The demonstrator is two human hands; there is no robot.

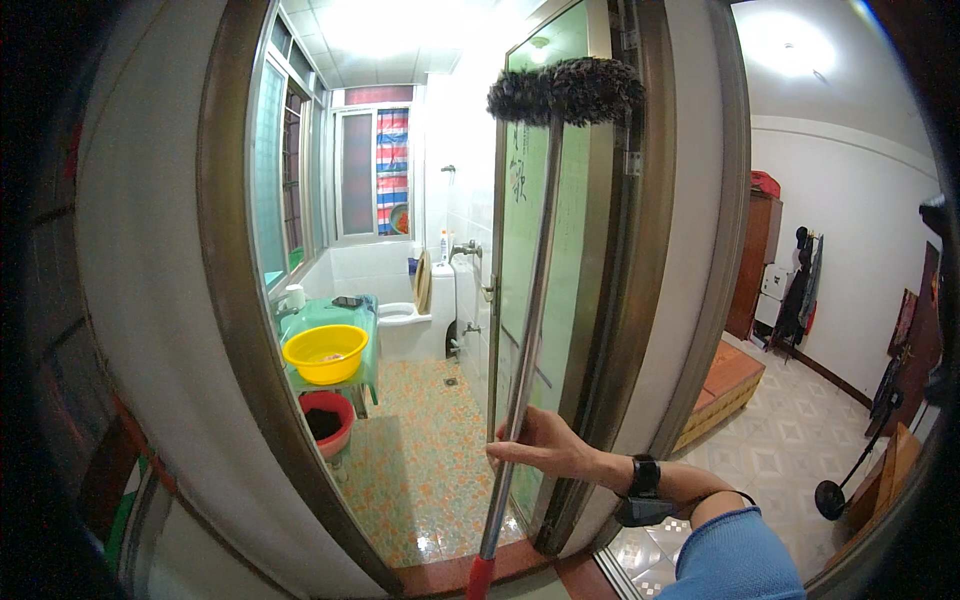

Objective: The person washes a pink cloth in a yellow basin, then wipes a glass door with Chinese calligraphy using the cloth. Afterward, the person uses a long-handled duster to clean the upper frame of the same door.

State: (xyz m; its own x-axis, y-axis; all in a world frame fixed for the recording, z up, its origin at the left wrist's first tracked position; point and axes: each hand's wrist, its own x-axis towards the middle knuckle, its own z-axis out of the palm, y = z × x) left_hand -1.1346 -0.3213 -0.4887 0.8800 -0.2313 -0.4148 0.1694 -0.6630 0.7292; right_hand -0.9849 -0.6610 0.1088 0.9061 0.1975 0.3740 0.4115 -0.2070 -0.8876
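Note:
My right hand is closed around the metal pole of a long-handled duster. The pole stands nearly upright, leaning a little to the right at the top. Its fluffy dark grey head is raised in front of the upper part of a green glass door; whether it touches the door I cannot tell. Below my hand, a red grip runs out of the lower edge. A black watch sits on my right wrist, below a blue sleeve. My left hand is out of view.
Beyond the doorway, a yellow basin stands on a green-covered table, with a red bucket below. A toilet is farther back. A raised red sill crosses the doorway. At right, a room holds a wooden bed.

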